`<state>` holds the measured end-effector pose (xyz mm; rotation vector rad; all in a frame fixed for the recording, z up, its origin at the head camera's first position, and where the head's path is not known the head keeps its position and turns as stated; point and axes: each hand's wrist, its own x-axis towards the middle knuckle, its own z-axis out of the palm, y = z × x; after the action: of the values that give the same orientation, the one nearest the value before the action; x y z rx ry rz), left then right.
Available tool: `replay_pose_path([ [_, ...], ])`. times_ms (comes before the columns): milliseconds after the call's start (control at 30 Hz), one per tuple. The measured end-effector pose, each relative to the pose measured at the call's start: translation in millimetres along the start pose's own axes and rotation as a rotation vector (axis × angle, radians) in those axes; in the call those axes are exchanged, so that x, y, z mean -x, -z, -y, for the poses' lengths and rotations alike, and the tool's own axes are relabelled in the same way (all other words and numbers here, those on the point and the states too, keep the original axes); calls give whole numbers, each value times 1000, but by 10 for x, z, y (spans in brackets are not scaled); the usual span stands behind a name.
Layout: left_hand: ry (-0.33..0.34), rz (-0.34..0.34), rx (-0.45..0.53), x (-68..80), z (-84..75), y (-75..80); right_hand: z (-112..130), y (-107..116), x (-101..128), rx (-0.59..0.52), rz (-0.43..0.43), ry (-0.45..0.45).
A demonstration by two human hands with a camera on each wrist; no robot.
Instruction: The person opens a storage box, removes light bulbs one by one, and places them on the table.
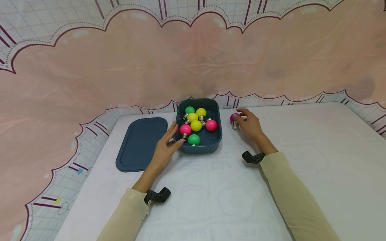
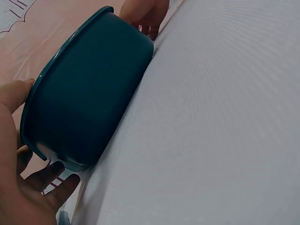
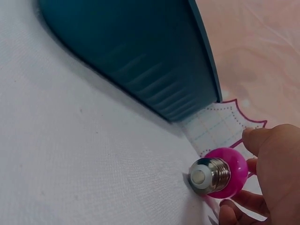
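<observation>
A dark teal bin point(image 1: 199, 149) stands on the white table and holds several small coloured bulbs point(image 1: 196, 125), green, yellow and pink. My left hand point(image 1: 167, 144) lies against the bin's left front corner, fingers straight along the wall and thumb at the rim. The left wrist view shows the bin point(image 2: 89, 103) between my thumb and the fingers of that hand point(image 2: 21, 187). Just right of the bin, my right hand point(image 1: 246, 124) pinches a magenta bulb point(image 1: 233, 118) that rests on the table. In the right wrist view the bulb point(image 3: 227, 171) shows its metal screw base, with the hand point(image 3: 276, 178) behind it and the bin point(image 3: 140, 51) beside it.
The bin's flat teal lid point(image 1: 141, 144) lies on the table to the left of the bin. A pink patterned cloth point(image 1: 193, 60) hangs behind the table. The white table top point(image 1: 316, 150) stretches to the right and toward me.
</observation>
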<state>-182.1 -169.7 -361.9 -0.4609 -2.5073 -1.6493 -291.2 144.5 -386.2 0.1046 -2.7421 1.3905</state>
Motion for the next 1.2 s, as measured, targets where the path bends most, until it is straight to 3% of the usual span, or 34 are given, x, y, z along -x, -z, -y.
replay_pose_path([
  [1200, 1, 0, -10, -4, 16, -7, 0, -39, -9, -41, -7, 40],
])
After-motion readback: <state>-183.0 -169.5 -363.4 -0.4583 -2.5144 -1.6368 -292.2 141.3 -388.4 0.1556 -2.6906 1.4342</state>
